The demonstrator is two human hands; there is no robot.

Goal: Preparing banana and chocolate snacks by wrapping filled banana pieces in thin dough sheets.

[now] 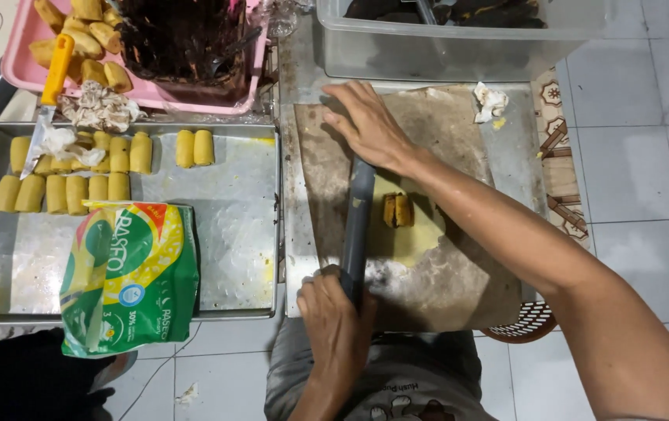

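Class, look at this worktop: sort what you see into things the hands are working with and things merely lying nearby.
In use:
left hand gripping a dark flat bar
right hand pressing the brown sheet
yellow dough with two banana pieces

Lying about:
tray of yellow rolls
green-and-yellow packet
orange-handled knife
pink tray
clear tub

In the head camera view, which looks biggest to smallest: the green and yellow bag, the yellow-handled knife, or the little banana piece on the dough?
1. Green and yellow bag, clearly largest.
2. Yellow-handled knife, long but thin.
3. Banana piece on the dough, smallest.
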